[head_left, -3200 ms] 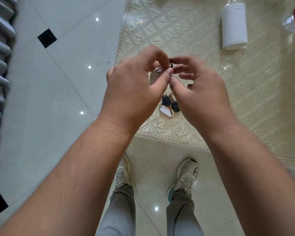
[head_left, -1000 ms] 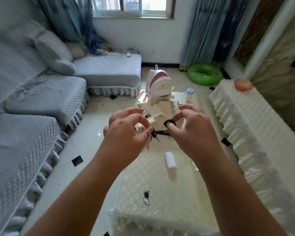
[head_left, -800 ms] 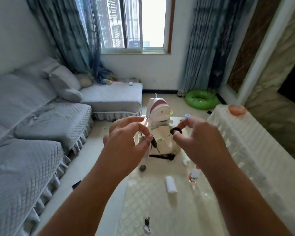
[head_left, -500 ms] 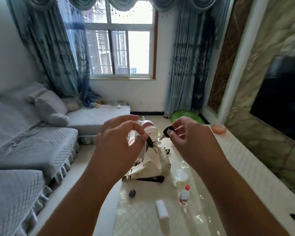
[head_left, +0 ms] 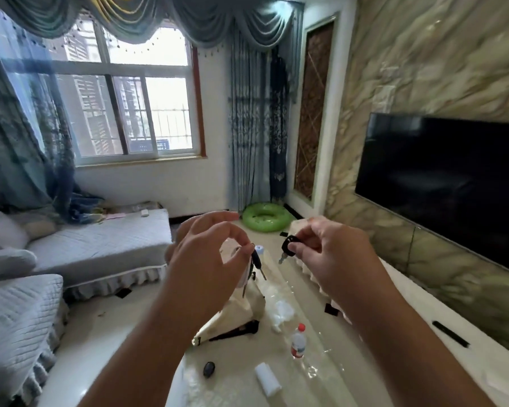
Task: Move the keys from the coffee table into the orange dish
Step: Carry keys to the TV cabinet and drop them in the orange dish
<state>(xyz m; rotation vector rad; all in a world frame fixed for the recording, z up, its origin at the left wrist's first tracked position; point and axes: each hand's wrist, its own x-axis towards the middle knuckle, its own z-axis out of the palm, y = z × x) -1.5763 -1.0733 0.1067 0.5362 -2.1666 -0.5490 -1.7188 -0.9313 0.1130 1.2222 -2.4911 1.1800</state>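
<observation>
My left hand [head_left: 206, 259] is raised at chest height and pinches a dark-headed key [head_left: 256, 259] between thumb and forefinger, blade hanging down. My right hand [head_left: 332, 254] is level with it, a short gap to the right, and pinches a second black-headed key [head_left: 287, 250] with its metal blade pointing down-left. Both hands hover above the cream-covered coffee table [head_left: 329, 386]. The orange dish is hidden behind my right hand; only a sliver of something orange shows at its top edge.
On the table lie a white roll [head_left: 267, 382], a small water bottle [head_left: 298, 342], a dark oval object [head_left: 209, 369] and a cream bag [head_left: 232, 315]. Grey sofas [head_left: 94, 248] stand left, a white TV cabinet [head_left: 423, 333] under a wall TV right, a green swim ring [head_left: 266, 217] beyond.
My head has tilted up from the table to the room. The hands separated, each carrying one key, and the right hand drifted right, covering the orange dish on the cabinet.
</observation>
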